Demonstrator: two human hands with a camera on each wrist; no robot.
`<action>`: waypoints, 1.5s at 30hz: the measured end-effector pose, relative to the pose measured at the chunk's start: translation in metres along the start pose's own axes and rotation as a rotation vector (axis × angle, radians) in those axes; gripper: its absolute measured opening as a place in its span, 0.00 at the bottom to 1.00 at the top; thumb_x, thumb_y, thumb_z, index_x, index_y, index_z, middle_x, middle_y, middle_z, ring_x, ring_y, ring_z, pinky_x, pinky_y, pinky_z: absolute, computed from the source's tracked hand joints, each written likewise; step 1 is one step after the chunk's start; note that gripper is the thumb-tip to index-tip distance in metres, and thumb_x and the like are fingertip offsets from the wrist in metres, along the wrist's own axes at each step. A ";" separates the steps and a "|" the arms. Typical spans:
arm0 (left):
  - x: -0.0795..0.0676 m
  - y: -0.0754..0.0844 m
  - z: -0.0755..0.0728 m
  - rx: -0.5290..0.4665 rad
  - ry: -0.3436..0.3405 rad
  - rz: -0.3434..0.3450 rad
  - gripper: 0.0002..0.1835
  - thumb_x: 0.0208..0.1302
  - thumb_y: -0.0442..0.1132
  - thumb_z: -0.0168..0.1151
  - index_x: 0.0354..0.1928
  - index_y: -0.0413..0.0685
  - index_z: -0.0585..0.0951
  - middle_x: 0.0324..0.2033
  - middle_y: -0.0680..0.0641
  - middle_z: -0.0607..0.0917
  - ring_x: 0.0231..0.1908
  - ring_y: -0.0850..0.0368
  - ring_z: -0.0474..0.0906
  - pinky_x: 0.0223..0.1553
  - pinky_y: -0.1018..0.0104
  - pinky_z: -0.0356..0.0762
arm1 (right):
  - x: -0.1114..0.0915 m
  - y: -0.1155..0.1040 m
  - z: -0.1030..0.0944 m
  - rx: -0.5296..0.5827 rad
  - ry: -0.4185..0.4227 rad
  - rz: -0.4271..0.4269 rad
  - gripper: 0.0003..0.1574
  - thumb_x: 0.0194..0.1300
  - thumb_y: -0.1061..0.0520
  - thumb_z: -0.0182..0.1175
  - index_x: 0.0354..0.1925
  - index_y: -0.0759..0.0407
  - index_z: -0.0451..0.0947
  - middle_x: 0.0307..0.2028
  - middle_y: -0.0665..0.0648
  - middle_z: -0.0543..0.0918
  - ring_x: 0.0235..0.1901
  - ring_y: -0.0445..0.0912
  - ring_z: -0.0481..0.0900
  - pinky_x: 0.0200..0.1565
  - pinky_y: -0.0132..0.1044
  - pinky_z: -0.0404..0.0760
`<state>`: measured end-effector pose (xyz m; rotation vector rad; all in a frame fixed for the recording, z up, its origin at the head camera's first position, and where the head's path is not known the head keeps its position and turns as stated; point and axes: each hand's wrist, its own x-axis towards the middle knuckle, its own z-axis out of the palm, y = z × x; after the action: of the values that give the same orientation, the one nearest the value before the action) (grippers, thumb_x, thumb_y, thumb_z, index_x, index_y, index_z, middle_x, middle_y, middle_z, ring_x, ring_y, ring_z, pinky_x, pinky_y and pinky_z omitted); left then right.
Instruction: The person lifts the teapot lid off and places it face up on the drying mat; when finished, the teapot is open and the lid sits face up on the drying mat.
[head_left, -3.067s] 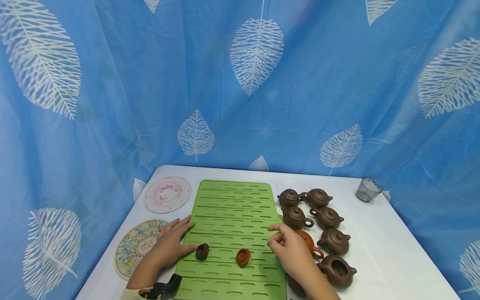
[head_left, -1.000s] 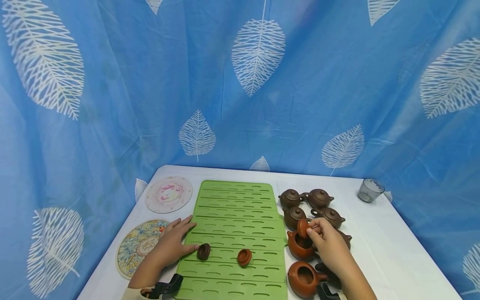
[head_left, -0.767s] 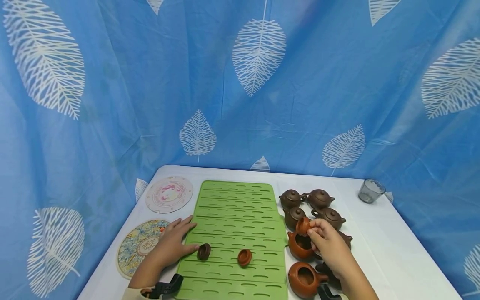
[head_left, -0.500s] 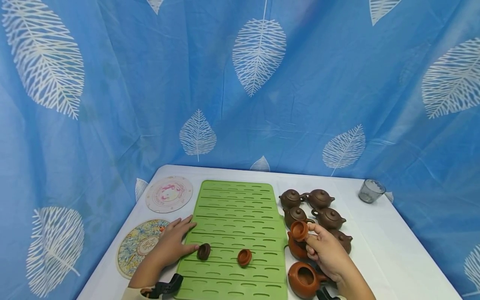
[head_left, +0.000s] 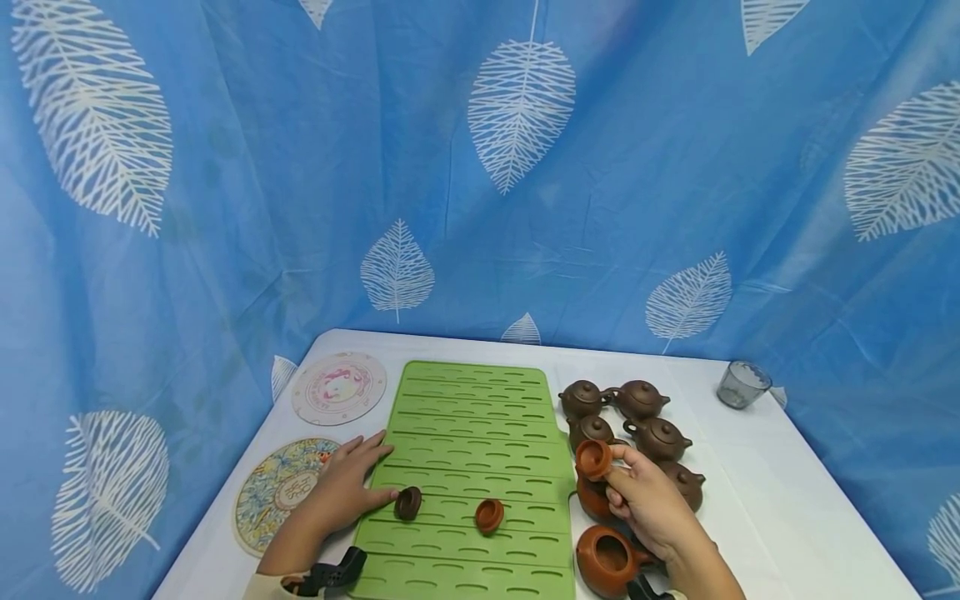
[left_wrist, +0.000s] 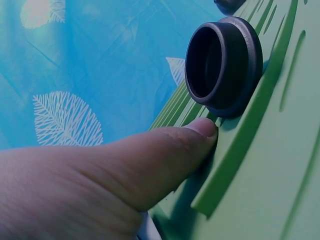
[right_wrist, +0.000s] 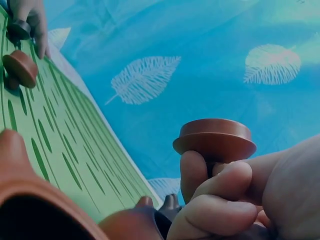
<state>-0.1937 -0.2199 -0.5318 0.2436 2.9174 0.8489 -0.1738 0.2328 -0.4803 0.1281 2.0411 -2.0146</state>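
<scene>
My right hand (head_left: 651, 500) pinches an orange-brown teapot lid (head_left: 593, 459) by its knob, hollow underside turned up, above an uncovered orange teapot (head_left: 594, 498). In the right wrist view the lid (right_wrist: 215, 137) sits over the curled fingers. My left hand (head_left: 347, 487) lies with fingers spread on the left edge of the green mat (head_left: 468, 400). Its thumb tip is right at a dark brown lid (head_left: 407, 503), which rests tilted on the mat; the left wrist view shows this lid (left_wrist: 222, 65) hollow side out. Another orange lid (head_left: 489, 516) lies upturned on the mat.
A second uncovered orange teapot (head_left: 606, 557) stands at the mat's near right. Several dark brown teapots (head_left: 637, 400) crowd behind and beside the right hand. A glass (head_left: 742, 384) stands at the far right. Two round patterned mats (head_left: 339, 388) lie on the left.
My right hand moved from the mat's right edge to the orange teapot, lifted its lid and turned it underside up, shifting slightly left. The left hand stayed in place.
</scene>
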 end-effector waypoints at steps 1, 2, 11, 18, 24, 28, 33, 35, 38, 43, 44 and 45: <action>0.000 -0.001 0.000 0.000 0.001 0.001 0.42 0.58 0.56 0.79 0.73 0.54 0.76 0.80 0.48 0.64 0.79 0.31 0.52 0.68 0.19 0.53 | 0.001 -0.001 0.002 0.001 -0.004 -0.005 0.20 0.81 0.54 0.57 0.61 0.64 0.68 0.28 0.51 0.76 0.21 0.38 0.66 0.23 0.28 0.68; 0.000 0.000 0.000 -0.003 0.000 -0.001 0.42 0.58 0.56 0.79 0.74 0.55 0.76 0.80 0.48 0.64 0.79 0.31 0.52 0.68 0.18 0.54 | 0.002 -0.002 0.004 0.000 -0.006 -0.004 0.19 0.81 0.54 0.57 0.61 0.64 0.69 0.28 0.51 0.76 0.21 0.38 0.66 0.23 0.29 0.68; -0.001 -0.002 0.000 -0.001 -0.001 -0.006 0.42 0.58 0.56 0.79 0.73 0.54 0.76 0.80 0.48 0.64 0.79 0.31 0.53 0.68 0.19 0.54 | 0.011 -0.011 0.031 0.008 0.024 -0.005 0.16 0.82 0.59 0.52 0.61 0.65 0.69 0.37 0.55 0.81 0.22 0.39 0.66 0.23 0.29 0.68; -0.001 -0.004 0.002 0.002 0.000 -0.006 0.42 0.57 0.57 0.79 0.73 0.54 0.76 0.80 0.48 0.65 0.79 0.31 0.53 0.68 0.19 0.55 | 0.015 -0.012 0.060 0.030 0.093 -0.033 0.14 0.81 0.64 0.49 0.60 0.66 0.70 0.39 0.55 0.83 0.24 0.38 0.68 0.23 0.29 0.68; 0.000 -0.001 0.000 -0.001 -0.003 0.004 0.42 0.58 0.56 0.79 0.73 0.54 0.76 0.80 0.47 0.64 0.79 0.31 0.52 0.68 0.19 0.54 | 0.017 -0.013 0.083 -0.001 0.093 -0.036 0.15 0.81 0.62 0.52 0.61 0.63 0.72 0.37 0.57 0.85 0.23 0.40 0.70 0.24 0.30 0.70; 0.000 0.001 0.000 -0.007 -0.001 0.009 0.42 0.58 0.56 0.79 0.73 0.53 0.76 0.80 0.47 0.64 0.79 0.31 0.52 0.69 0.19 0.54 | 0.021 -0.011 0.096 -0.040 0.102 -0.047 0.15 0.81 0.61 0.53 0.61 0.63 0.73 0.35 0.59 0.85 0.24 0.42 0.71 0.23 0.32 0.71; 0.000 0.002 0.000 -0.004 0.001 0.001 0.42 0.58 0.56 0.79 0.73 0.53 0.76 0.80 0.48 0.65 0.79 0.31 0.53 0.69 0.19 0.54 | 0.025 -0.004 0.111 -0.051 0.110 -0.063 0.15 0.81 0.61 0.53 0.61 0.64 0.73 0.37 0.60 0.86 0.23 0.42 0.72 0.23 0.32 0.72; 0.001 0.002 0.000 -0.006 0.003 -0.002 0.42 0.58 0.56 0.79 0.73 0.54 0.76 0.80 0.48 0.64 0.79 0.31 0.52 0.69 0.19 0.54 | 0.027 -0.002 0.117 -0.054 0.107 -0.064 0.15 0.81 0.61 0.52 0.60 0.64 0.73 0.39 0.61 0.87 0.24 0.42 0.73 0.23 0.32 0.72; 0.001 0.002 -0.001 -0.006 0.004 0.001 0.42 0.58 0.56 0.79 0.73 0.54 0.76 0.80 0.48 0.65 0.79 0.31 0.53 0.68 0.19 0.54 | 0.029 0.002 0.124 -0.061 0.091 -0.065 0.15 0.82 0.60 0.52 0.60 0.65 0.72 0.38 0.61 0.86 0.24 0.43 0.73 0.24 0.32 0.72; 0.001 0.001 -0.001 -0.014 -0.002 -0.008 0.42 0.58 0.55 0.79 0.73 0.54 0.76 0.80 0.48 0.65 0.79 0.31 0.53 0.69 0.19 0.54 | 0.033 0.010 0.132 -0.068 0.047 -0.035 0.15 0.83 0.58 0.51 0.60 0.65 0.71 0.39 0.61 0.85 0.24 0.43 0.73 0.25 0.33 0.72; 0.000 0.000 -0.001 -0.013 -0.004 -0.008 0.42 0.58 0.55 0.80 0.73 0.54 0.76 0.80 0.48 0.65 0.79 0.31 0.53 0.69 0.19 0.54 | 0.033 0.012 0.133 -0.070 0.041 -0.029 0.16 0.82 0.58 0.52 0.61 0.65 0.71 0.40 0.60 0.86 0.24 0.43 0.73 0.25 0.33 0.73; 0.000 0.000 0.000 -0.013 -0.007 -0.010 0.42 0.57 0.55 0.80 0.73 0.54 0.76 0.80 0.48 0.64 0.79 0.31 0.53 0.69 0.19 0.54 | 0.034 0.013 0.134 -0.072 0.039 -0.020 0.15 0.82 0.58 0.52 0.60 0.65 0.71 0.39 0.60 0.86 0.24 0.43 0.73 0.25 0.34 0.73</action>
<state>-0.1935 -0.2201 -0.5313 0.2302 2.9036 0.8631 -0.1854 0.0964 -0.5013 0.1346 2.1442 -1.9619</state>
